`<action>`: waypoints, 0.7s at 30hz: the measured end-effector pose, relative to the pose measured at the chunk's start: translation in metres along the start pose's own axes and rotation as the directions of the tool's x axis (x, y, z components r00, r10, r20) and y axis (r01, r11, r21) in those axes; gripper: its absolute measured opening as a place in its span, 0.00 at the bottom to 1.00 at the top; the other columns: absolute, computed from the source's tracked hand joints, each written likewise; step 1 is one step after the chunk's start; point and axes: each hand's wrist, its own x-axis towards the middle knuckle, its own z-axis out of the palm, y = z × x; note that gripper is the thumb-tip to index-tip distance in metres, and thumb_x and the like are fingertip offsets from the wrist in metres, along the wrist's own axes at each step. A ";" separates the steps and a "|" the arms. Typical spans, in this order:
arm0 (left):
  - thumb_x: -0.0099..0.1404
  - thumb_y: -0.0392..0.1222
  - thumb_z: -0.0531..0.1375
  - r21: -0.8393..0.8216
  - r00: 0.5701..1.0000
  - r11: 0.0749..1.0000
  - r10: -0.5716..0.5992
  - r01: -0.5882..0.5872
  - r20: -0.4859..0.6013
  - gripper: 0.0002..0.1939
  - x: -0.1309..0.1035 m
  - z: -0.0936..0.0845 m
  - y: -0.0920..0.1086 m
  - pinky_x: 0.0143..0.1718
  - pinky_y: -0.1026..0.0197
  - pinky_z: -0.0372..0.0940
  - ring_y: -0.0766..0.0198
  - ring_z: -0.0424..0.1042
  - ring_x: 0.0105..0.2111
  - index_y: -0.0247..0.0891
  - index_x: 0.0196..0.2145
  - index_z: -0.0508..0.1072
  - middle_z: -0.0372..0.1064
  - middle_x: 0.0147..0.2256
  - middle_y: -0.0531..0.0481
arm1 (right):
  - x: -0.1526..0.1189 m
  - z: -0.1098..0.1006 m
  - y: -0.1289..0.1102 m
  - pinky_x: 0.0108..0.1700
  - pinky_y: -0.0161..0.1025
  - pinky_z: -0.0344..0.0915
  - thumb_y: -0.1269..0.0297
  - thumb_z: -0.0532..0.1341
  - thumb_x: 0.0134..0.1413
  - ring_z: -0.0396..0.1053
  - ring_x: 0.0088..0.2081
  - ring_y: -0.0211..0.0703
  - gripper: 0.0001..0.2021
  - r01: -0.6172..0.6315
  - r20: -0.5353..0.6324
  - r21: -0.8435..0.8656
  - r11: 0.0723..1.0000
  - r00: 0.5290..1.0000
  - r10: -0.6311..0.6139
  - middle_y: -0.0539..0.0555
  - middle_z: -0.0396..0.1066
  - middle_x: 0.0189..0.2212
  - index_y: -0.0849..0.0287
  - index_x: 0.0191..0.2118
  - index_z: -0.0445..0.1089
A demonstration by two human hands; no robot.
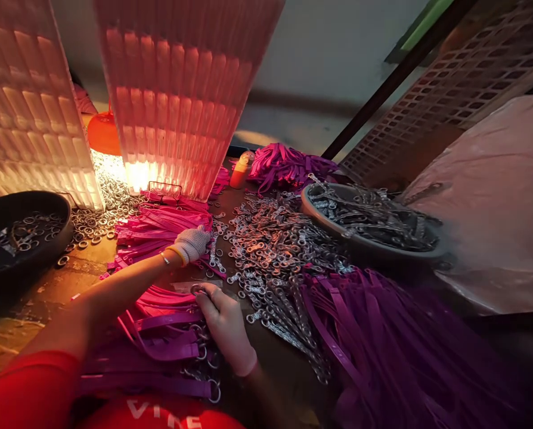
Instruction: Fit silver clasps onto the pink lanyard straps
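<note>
My left hand (192,244), in a pale knitted glove, reaches over a pile of pink straps (159,223). Its fingers curl down at the right end of the pile, closed on a strap; the fingertips are partly hidden. My bare right hand (226,328) is nearer to me, thumb and fingers pinching a dark metal ring (197,289). Just left of that hand lie more purple-pink straps (163,325) with metal rings at their right ends. Loose metal clasps (270,238) are heaped to the right of both hands.
A grey basin (369,250) holds metal pieces; purple straps (374,322) lie in front. A dark tub (52,208) and loose rings (96,220) are at left. An orange lamp (105,134) glows behind corrugated panels (177,71). A bottle (242,170) stands by more straps (287,164).
</note>
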 end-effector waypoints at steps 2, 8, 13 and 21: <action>0.65 0.35 0.59 0.043 0.998 0.998 0.050 -0.048 -0.049 0.14 -0.032 -0.014 -0.003 0.43 0.58 0.64 0.54 0.72 0.42 0.35 0.47 0.78 0.70 0.48 0.37 | 0.002 -0.005 0.001 0.45 0.39 0.67 0.54 0.58 0.64 0.74 0.40 0.45 0.13 -0.090 -0.048 0.096 0.991 0.994 0.094 0.53 0.78 0.38 0.55 0.42 0.76; 0.67 0.38 0.57 0.018 0.904 0.921 0.385 -0.389 -0.186 0.23 -0.168 -0.040 0.002 0.41 0.60 0.65 0.55 0.72 0.42 0.50 0.59 0.73 0.71 0.45 0.43 | 0.027 -0.005 -0.021 0.30 0.40 0.68 0.42 0.53 0.63 0.72 0.31 0.44 0.22 -0.331 0.345 0.512 0.792 0.924 0.163 0.55 0.76 0.36 0.56 0.42 0.72; 0.65 0.39 0.61 -0.232 0.936 0.907 0.334 -0.352 -0.114 0.15 -0.238 -0.032 0.009 0.36 0.60 0.65 0.56 0.72 0.36 0.53 0.47 0.81 0.76 0.38 0.44 | 0.031 0.022 -0.050 0.33 0.37 0.67 0.46 0.58 0.60 0.71 0.32 0.42 0.19 -0.325 0.426 0.549 0.770 0.902 0.077 0.55 0.75 0.34 0.58 0.38 0.74; 0.56 0.45 0.69 -0.944 0.954 0.310 -0.299 0.112 0.015 0.13 -0.262 -0.030 -0.015 0.24 0.63 0.62 0.63 0.67 0.24 0.42 0.40 0.82 0.72 0.26 0.47 | -0.007 0.017 -0.093 0.30 0.33 0.58 0.55 0.60 0.59 0.63 0.27 0.36 0.14 -0.293 0.560 0.340 0.893 0.827 0.058 0.49 0.69 0.25 0.60 0.30 0.73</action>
